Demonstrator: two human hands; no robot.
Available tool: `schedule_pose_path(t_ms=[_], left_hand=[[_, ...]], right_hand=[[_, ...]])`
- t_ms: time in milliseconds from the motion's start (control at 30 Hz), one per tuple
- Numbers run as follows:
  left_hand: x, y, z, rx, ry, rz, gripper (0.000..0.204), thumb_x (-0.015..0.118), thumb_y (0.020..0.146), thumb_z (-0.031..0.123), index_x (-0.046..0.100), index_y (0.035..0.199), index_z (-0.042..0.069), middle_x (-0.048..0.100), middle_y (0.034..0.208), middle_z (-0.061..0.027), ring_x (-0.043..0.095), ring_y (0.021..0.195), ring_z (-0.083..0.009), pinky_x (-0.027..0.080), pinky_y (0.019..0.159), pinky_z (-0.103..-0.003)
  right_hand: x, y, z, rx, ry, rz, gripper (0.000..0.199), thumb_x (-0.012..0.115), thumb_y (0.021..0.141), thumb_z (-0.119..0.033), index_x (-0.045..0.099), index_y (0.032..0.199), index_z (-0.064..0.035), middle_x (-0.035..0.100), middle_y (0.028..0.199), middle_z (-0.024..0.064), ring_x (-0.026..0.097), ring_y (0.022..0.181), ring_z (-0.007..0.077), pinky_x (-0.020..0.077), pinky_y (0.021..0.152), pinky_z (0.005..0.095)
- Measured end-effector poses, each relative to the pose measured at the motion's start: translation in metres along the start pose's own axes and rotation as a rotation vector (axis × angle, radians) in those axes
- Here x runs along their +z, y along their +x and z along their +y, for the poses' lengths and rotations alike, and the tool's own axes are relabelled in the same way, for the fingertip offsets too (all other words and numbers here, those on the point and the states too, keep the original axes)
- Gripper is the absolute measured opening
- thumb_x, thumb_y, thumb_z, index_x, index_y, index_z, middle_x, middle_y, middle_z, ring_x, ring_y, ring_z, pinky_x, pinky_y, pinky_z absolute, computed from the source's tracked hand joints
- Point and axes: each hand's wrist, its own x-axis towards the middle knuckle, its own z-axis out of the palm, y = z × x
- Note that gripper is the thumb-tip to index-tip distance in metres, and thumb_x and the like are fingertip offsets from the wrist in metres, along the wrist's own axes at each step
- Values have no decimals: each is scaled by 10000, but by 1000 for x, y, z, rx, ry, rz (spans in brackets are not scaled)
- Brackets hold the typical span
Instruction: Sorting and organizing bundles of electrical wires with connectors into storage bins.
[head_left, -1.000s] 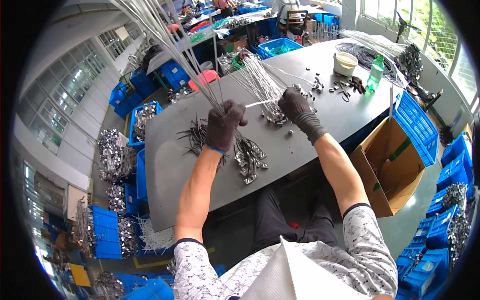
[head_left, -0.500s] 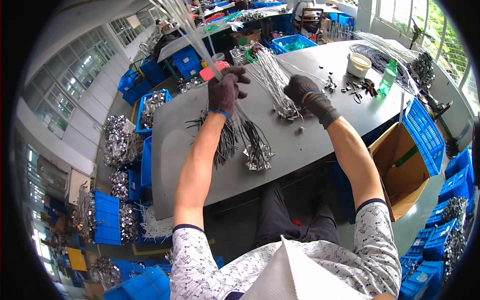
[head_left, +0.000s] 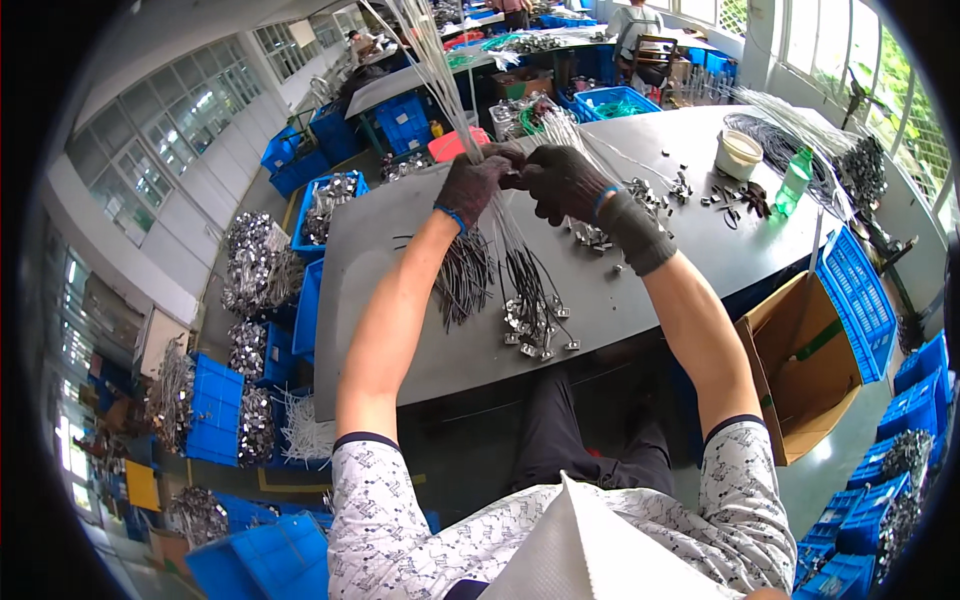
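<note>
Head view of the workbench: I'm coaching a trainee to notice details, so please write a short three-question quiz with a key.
1. True or false: the left hand and the right hand are far apart.
2. What colour is the bottle on the table? A) red; B) green; C) blue.
3. Fill in: the pale bundle of strands runs through the ___ hand's grip.

Key: 1 false, they are close together above the table; 2 B; 3 left.
</note>
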Motion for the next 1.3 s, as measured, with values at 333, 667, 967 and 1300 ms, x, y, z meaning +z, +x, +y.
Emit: schedule_pose_path(t_ms=[333,667,967,1300], left_hand=[[-24,-7,13,190,878,-411,261,516,962,210,688,955,15,684,858,-130,665,845,-250,517,800,-371],[-10,-14,36,50,1300,-655,477,800,650,69,670,1108,98,679,1092,-118,668,1057,-303,529,935,-363],[6,-17,24,-212,788,-364,325,665,897,349,686,1086,85,636,800,-101,594,670,-218,496,578,-397],[7,-12,21,356,1342,-593,229,559,896,85,669,1093,48,748,994,-130,729,923,-275,571,808,-376]], right_hand=[[81,-60,29,-15,610,25,258,647,974,-298,594,962,-46,594,700,25,618,522,157,487,464,291],[142,-56,47,-418,-43,522,160,610,963,-214,590,977,-56,640,707,112,646,566,289,489,481,383],[129,-64,65,-499,-131,768,133,583,965,-161,576,1047,-57,661,847,95,654,604,207,513,532,349],[117,-73,34,68,868,201,399,584,1000,-371,575,1247,-58,675,990,98,681,643,197,513,492,305]])
